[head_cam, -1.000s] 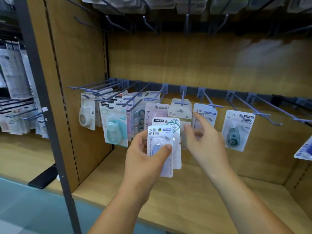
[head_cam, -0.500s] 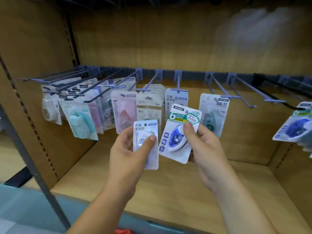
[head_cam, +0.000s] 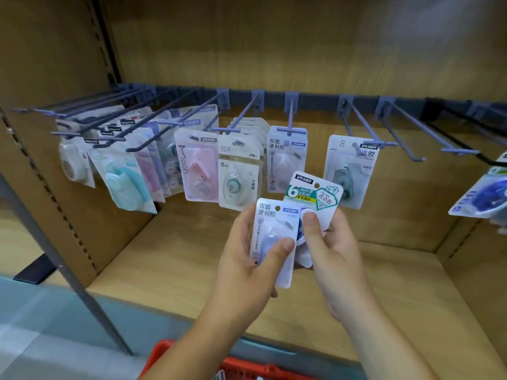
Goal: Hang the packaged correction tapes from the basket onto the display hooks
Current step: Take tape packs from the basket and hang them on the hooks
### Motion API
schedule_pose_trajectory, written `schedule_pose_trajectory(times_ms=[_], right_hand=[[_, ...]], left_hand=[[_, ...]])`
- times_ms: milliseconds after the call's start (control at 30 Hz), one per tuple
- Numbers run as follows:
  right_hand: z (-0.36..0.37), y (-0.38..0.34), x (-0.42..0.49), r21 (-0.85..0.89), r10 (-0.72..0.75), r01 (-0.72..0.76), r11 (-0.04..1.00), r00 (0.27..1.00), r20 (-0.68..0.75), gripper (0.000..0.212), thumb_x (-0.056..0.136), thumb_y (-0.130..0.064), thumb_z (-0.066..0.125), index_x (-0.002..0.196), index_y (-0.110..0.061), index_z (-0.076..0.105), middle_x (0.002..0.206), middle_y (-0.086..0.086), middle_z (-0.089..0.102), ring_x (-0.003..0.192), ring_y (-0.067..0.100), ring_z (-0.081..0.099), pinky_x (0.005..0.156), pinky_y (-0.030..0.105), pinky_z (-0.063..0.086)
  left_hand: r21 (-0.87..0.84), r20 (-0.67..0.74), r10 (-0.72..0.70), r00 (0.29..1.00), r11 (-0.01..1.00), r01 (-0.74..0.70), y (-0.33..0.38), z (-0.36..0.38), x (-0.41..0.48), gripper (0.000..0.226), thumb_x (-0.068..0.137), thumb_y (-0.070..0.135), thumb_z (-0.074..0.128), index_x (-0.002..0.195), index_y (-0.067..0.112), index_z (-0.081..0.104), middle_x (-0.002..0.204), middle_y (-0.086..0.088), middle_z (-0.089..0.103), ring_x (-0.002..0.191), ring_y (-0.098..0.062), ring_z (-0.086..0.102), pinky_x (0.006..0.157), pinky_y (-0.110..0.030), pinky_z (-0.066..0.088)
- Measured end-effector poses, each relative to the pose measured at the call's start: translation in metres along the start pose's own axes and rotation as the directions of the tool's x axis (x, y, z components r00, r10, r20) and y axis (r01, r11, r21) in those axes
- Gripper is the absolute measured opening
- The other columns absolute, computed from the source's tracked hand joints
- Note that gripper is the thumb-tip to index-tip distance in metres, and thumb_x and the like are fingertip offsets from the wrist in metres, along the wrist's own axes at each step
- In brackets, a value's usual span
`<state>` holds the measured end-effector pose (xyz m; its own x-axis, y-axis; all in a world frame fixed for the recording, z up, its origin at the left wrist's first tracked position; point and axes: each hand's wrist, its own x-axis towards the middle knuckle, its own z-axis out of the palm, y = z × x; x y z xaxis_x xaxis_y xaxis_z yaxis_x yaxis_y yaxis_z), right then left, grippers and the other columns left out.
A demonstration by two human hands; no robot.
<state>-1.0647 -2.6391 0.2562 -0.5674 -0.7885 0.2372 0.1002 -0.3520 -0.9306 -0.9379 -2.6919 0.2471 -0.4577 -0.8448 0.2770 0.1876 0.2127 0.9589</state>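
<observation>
In front of the shelf, just below the row of hooks, the person is holding two packs side by side. The left hand is gripping a purple pack, thumb pressed across the front and fingers curled behind. The right hand is pinching a green-banded pack, thumb on the clear bubble and fingers behind the card. Neither pack is on a hook yet, and the red basket is sitting low at the frame's bottom edge.

The purple pack is overlapping the lower left edge of the green-banded one, so drawing them apart carelessly could catch one card on the other and twist a grip loose. Each card has only a small hole near its top, and each hook tip is fronted by a cross bar; a thumb pinch low on the pack is leaving the top free to swing, so the hole could miss and the pack could drop to the shelf board. Sorting looks like the other hazard: a matching pack is hanging straight ahead, while blue packs resembling the green-banded one are hanging far right, so a hurried reach could land either on the wrong hook.
</observation>
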Motion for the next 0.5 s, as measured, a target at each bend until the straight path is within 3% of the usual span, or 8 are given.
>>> schedule_pose_trajectory(times_ms=[100,200,267,367,500], right_hand=[[-0.003,0.004,-0.003,-0.041,-0.007,0.008,0.999,1.000,0.009,0.030,0.097,-0.016,0.064,0.126,-0.019,0.059,0.115,0.002,0.077,0.102,0.023,0.076,0.070,0.038,0.064],[-0.005,0.006,-0.004,-0.059,-0.007,0.007,0.998,1.000,-0.004,0.036,0.089,-0.019,0.069,0.123,-0.018,0.060,0.111,0.005,0.078,0.091,0.030,0.078,0.060,0.049,0.062],[-0.006,0.006,-0.004,-0.082,-0.019,0.017,0.997,1.000,-0.023,0.030,0.092,-0.015,0.070,0.120,-0.017,0.061,0.107,0.008,0.078,0.082,0.034,0.077,0.055,0.050,0.060],[-0.008,0.003,-0.003,-0.107,-0.055,0.048,0.993,0.997,-0.062,0.025,0.094,-0.008,0.069,0.115,-0.020,0.063,0.102,0.003,0.079,0.080,0.025,0.078,0.057,0.048,0.062],[-0.010,-0.005,-0.004,-0.074,-0.111,0.105,0.992,0.990,-0.084,0.030,0.095,-0.005,0.069,0.120,-0.021,0.062,0.106,0.001,0.079,0.091,0.020,0.078,0.065,0.033,0.063]], left_hand=[[-0.019,0.058,0.038,0.998,0.999,-0.037,-0.004,-0.003,0.000,0.076,0.092,-0.002,0.074,0.145,0.043,0.044,0.131,0.014,0.069,0.111,-0.016,0.072,0.066,-0.021,0.057],[-0.064,0.137,0.069,0.988,0.996,-0.061,-0.006,-0.007,0.001,0.085,0.090,-0.022,0.060,0.147,0.039,0.043,0.140,0.010,0.066,0.127,-0.012,0.065,0.085,-0.028,0.061],[-0.074,0.136,0.059,0.989,0.996,-0.050,-0.012,-0.009,0.002,0.085,0.090,-0.022,0.060,0.152,0.033,0.041,0.145,0.003,0.063,0.129,-0.013,0.064,0.090,-0.033,0.061],[-0.023,0.089,0.045,0.995,0.999,-0.043,-0.015,-0.008,0.001,0.084,0.091,-0.011,0.069,0.159,0.027,0.037,0.149,-0.003,0.056,0.126,-0.011,0.065,0.090,-0.034,0.062],[0.088,0.078,0.113,0.991,0.989,-0.119,-0.012,-0.002,-0.002,0.080,0.090,0.000,0.076,0.154,0.034,0.042,0.135,0.010,0.067,0.099,0.000,0.072,0.071,-0.018,0.057]])
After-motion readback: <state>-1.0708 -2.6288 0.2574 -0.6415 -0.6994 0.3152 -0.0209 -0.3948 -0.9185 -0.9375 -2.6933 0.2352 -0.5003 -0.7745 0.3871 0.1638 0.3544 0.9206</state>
